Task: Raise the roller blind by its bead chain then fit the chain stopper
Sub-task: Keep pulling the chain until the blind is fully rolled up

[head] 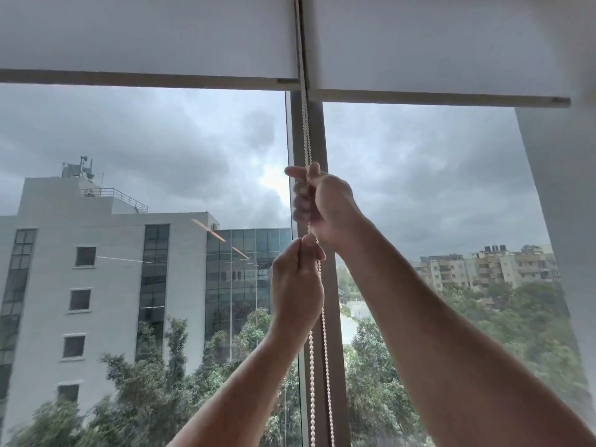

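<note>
A white bead chain (305, 130) hangs in front of the grey window mullion (317, 137), between two pale roller blinds. The left blind (148, 37) ends in a bottom bar near the top of the view; the right blind (435, 43) hangs slightly lower. My right hand (325, 204) grips the chain at mid-height, fingers curled round it. Just below, my left hand (296, 282) pinches the chain between thumb and fingers. Two strands of the chain (312, 366) run down past my left wrist. No chain stopper is visible.
A white wall or column (561, 221) borders the window on the right. Through the glass are a grey office building (96, 285), trees and distant flats under a cloudy sky.
</note>
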A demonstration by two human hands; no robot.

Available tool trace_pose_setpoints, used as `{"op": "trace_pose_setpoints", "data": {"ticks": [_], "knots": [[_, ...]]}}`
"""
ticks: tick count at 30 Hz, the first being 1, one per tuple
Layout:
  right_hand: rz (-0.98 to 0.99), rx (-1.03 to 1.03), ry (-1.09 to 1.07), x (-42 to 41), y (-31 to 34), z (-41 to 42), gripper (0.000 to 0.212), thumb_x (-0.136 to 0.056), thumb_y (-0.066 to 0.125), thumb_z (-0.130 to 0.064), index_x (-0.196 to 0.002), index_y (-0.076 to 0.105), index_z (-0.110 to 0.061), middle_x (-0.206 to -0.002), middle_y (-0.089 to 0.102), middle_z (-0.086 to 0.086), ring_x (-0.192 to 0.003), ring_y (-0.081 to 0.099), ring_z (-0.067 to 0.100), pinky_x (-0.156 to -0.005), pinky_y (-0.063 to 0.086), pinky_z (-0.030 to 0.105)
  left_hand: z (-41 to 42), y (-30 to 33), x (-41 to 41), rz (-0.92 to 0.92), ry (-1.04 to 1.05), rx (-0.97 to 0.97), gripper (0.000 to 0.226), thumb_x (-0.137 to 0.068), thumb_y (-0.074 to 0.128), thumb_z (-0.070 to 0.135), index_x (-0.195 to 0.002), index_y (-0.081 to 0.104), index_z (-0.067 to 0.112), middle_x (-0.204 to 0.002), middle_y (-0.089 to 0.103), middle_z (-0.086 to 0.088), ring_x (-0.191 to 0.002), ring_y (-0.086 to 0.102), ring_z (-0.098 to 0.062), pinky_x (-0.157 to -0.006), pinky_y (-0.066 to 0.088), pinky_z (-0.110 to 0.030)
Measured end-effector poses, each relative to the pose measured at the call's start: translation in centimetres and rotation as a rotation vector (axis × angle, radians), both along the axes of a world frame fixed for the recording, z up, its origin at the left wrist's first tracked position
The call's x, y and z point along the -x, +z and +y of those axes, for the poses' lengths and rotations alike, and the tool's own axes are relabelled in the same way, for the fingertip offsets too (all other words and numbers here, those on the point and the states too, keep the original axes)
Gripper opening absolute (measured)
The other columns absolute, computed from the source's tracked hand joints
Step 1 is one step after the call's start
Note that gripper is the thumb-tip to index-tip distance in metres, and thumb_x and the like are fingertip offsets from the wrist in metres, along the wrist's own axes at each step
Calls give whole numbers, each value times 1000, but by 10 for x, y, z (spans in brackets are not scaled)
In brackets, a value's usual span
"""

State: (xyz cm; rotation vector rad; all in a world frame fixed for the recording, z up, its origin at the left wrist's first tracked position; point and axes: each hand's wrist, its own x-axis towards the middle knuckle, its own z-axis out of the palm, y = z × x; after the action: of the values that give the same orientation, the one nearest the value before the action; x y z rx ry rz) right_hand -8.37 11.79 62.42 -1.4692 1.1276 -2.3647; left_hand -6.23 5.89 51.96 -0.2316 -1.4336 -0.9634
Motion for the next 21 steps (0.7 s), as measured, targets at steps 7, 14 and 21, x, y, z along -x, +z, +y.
{"op": "trace_pose_setpoints", "data": {"ticks": [7, 14, 21], "knots": [[186, 185, -302, -12, -17, -14, 38, -82, 28, 6, -65, 51, -18, -48, 34, -2, -35, 26, 10, -41, 23, 21, -18, -4, -8, -28, -195, 32, 45, -93, 47, 22, -49, 51, 20, -41, 39, 6, -39, 30, -13, -44, 25, -28], [239, 203, -312, -2, -57, -17, 40, -98, 38, -5, -63, 52, -19, -48, 41, -10, -39, 35, 2, -41, 29, 20, -36, 49, -26, -155, -204, -131, 40, -102, 38, 36, -86, 70, 18, -73, 72, 2, -71, 66, -14, -70, 50, -34], [280, 221, -396, 3, -84, -25, 43, -105, 39, -17, -65, 54, -19, -48, 34, -8, -42, 26, 9, -43, 22, 27, 10, 122, -39, -305, -426, -108, 36, -103, 40, 36, -111, 57, 5, -68, 56, -3, -54, 54, -13, -52, 44, -25]]}}
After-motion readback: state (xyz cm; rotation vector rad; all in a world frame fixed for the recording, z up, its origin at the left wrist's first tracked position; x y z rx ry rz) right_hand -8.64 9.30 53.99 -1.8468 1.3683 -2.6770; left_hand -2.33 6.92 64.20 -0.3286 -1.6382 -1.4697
